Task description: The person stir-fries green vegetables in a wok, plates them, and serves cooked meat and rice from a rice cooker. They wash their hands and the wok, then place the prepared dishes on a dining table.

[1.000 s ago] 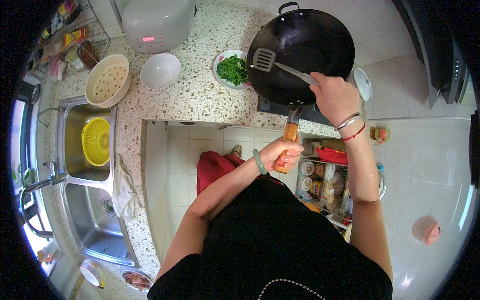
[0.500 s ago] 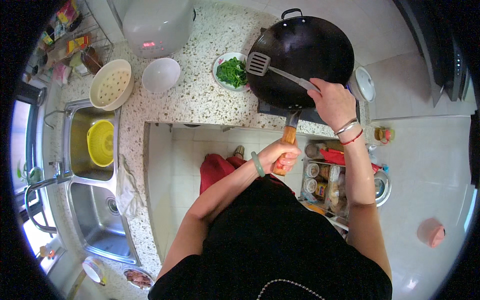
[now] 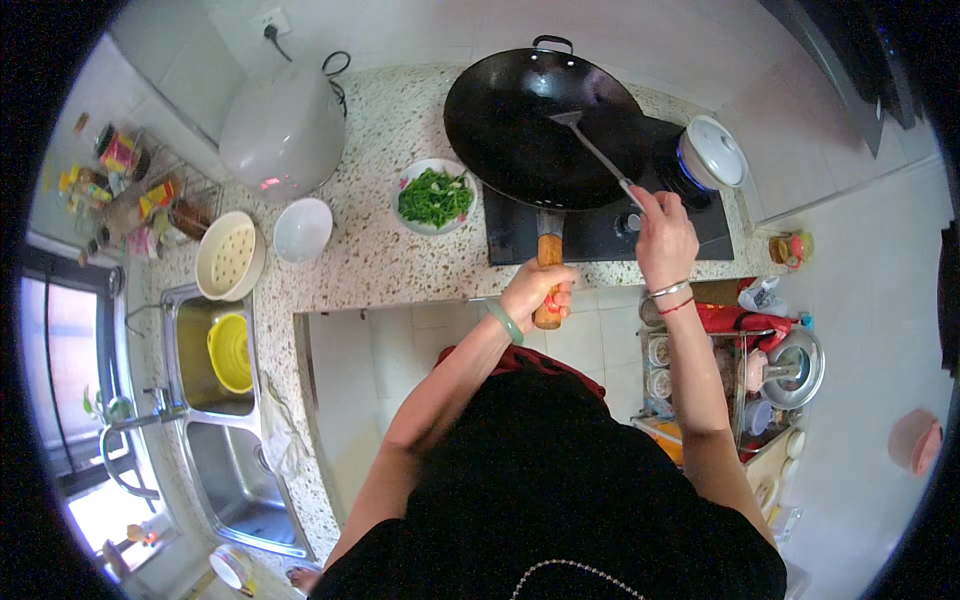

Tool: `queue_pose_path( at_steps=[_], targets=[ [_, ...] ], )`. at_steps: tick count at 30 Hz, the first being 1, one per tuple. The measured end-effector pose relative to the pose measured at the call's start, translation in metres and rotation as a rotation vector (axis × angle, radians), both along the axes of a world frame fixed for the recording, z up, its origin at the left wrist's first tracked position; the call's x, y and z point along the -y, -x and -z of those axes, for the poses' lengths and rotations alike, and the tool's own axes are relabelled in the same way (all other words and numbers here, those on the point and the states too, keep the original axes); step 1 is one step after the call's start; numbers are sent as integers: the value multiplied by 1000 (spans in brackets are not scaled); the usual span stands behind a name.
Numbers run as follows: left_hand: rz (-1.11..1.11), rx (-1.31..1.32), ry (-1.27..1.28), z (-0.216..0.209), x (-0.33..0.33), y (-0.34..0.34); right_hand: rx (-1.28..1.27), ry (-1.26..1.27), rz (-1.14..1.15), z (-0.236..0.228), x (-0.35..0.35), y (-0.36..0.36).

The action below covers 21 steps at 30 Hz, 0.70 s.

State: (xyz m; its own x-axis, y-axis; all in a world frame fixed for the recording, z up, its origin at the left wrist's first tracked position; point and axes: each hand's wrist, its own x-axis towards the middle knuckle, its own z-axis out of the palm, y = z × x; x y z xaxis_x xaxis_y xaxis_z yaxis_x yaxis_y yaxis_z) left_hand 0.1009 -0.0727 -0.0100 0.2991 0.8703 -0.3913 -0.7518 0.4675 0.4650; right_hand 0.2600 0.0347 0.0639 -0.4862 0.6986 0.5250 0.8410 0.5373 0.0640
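Note:
A large black wok (image 3: 520,140) is over the left side of the black gas stove (image 3: 640,240); whether it rests on the burner is hard to tell. My left hand (image 3: 535,293) is closed around its wooden handle (image 3: 549,248). My right hand (image 3: 665,242) grips a metal spatula (image 3: 598,153), with its blade inside the wok near the middle. The wok looks bare inside. Left of it stands a white plate (image 3: 408,218) with cooked leafy greens (image 3: 436,197) heaped on it.
A lidded white pot (image 3: 716,152) sits over a blue flame on the right burner. Farther left are a white bowl (image 3: 303,230), a cream colander (image 3: 231,256), a rice cooker (image 3: 283,130) and a double sink (image 3: 235,470) with a yellow basket (image 3: 230,352). A storage rack (image 3: 690,370) stands below right.
The spatula blade has moved from the wok's left rim, beside the plate, into the wok. The wok has shifted away from the plate's edge and sits less tilted. The head view has shifted too.

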Motion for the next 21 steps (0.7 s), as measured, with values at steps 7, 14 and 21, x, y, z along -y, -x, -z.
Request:
queue_pose_path(
  at_steps=[7,14,21],
  targets=[
    [-60,-16,34,3,-55,-21,1,90,-21,37,-43,-23],
    [-79,-37,72,14,-79,-36,9,125,-53,57,-73,-36],
    [-117,-70,85,24,-82,-49,13,197,-93,61,-83,-44]
  ],
)
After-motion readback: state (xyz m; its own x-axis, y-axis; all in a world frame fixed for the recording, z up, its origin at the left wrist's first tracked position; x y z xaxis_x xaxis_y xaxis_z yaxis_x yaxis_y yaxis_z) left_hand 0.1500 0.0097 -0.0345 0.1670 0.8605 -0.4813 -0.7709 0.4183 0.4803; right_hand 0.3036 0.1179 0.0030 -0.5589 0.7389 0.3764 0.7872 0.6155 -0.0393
